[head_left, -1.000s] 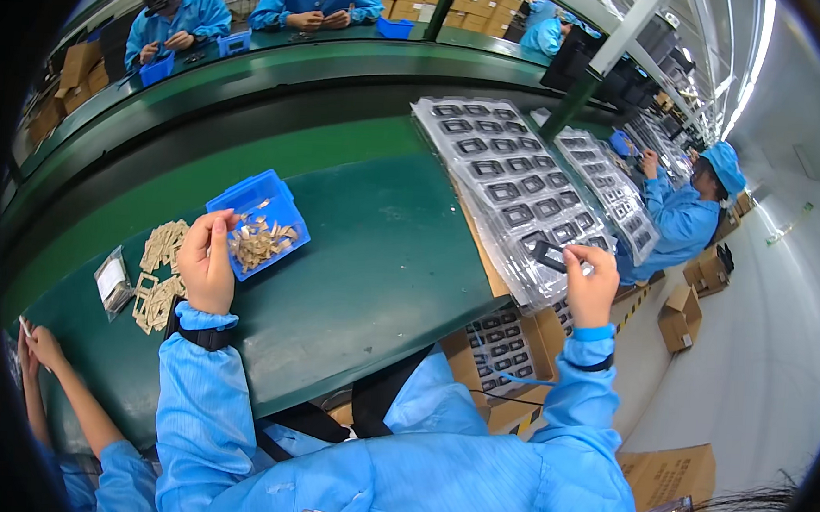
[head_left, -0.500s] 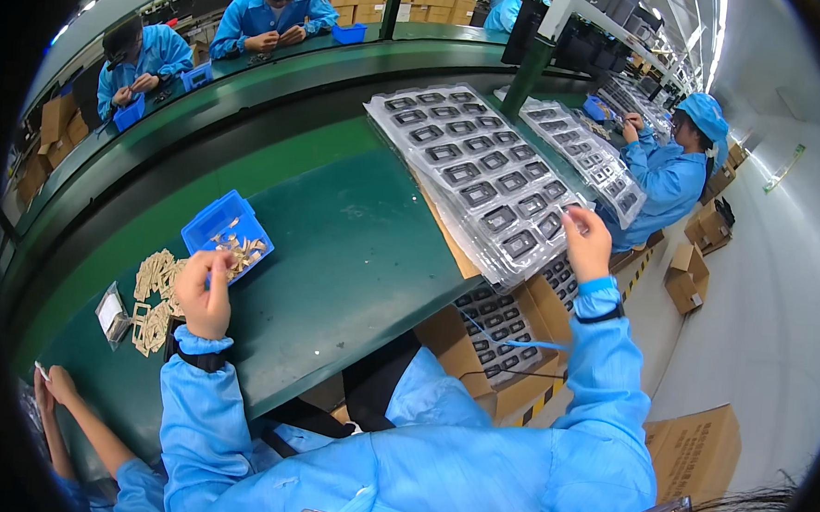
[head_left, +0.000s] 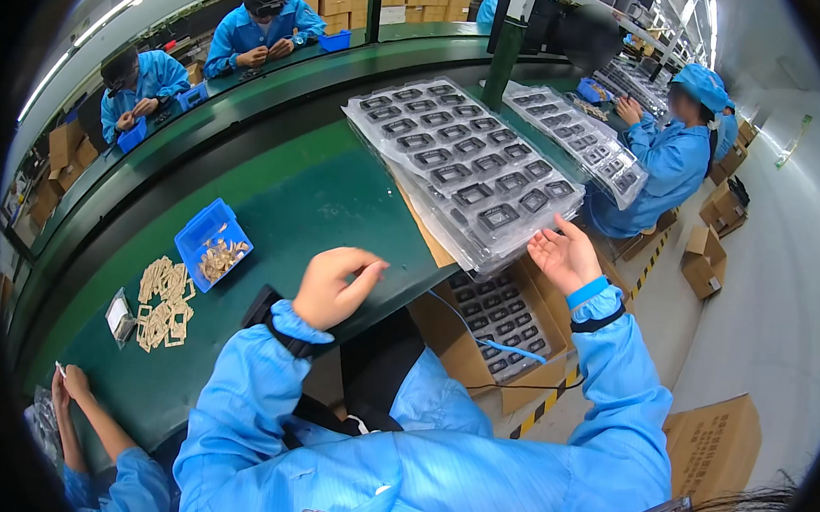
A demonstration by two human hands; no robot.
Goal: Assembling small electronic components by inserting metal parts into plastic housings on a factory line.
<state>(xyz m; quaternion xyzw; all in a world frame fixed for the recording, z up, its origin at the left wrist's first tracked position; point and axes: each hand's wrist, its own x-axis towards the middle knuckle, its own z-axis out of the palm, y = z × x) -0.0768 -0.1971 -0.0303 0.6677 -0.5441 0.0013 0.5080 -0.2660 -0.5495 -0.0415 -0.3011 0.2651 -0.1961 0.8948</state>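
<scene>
My left hand [head_left: 336,287] hovers above the near edge of the green worktable [head_left: 329,215], thumb and fingers loosely extended with nothing visible in them. My right hand [head_left: 563,257] is open, palm up, by the near right corner of a stack of clear plastic trays [head_left: 474,251]. Its fingertips are close to the tray edge; I cannot tell if they touch. Rows of black rectangular frames [head_left: 498,216] sit in the top tray's pockets. A blue bin [head_left: 186,243] holding small tan pieces [head_left: 221,260] stands left of my left hand, beside a pile of flat tan frames [head_left: 164,303].
A small clear bag [head_left: 119,318] lies left of the pile. Below the table edge, an open carton [head_left: 555,324] holds more filled trays. A co-worker's hands [head_left: 71,385] are at lower left. Another co-worker [head_left: 665,167] sits beyond a second tray stack [head_left: 578,140]. A green post [head_left: 504,62] rises behind.
My left hand has moved right, away from the blue bin, toward the trays. My right hand has lowered slightly and turned from a pinch to an open palm. The view has shifted a little.
</scene>
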